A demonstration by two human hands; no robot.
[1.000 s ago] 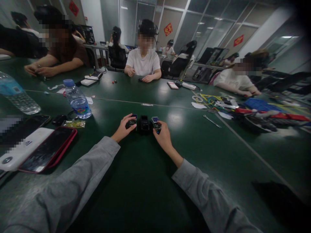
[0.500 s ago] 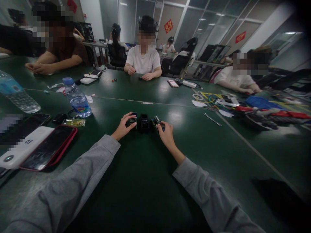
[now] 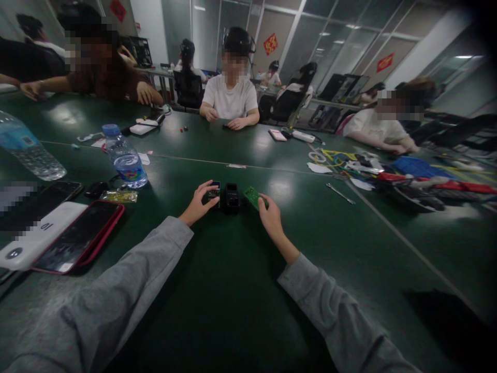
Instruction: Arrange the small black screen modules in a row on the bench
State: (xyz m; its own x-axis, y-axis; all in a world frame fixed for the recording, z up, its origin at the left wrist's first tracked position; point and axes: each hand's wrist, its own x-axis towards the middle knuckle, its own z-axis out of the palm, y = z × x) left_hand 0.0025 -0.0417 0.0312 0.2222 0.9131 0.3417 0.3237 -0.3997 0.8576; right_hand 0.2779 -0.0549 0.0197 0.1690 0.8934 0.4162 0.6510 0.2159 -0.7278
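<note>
A small dark module is pinched between the fingers of the left hand and held just left of a black block that rests on the green tabletop. A green circuit board is gripped at its edge by the right hand, tilted, just right of the block.

The dark green table bears a small black block near its middle, an upright water bottle, a second bottle, a red-cased phone beside a white power bank on the left, and a slim metal tool and a heap of coloured cables on the right.
</note>
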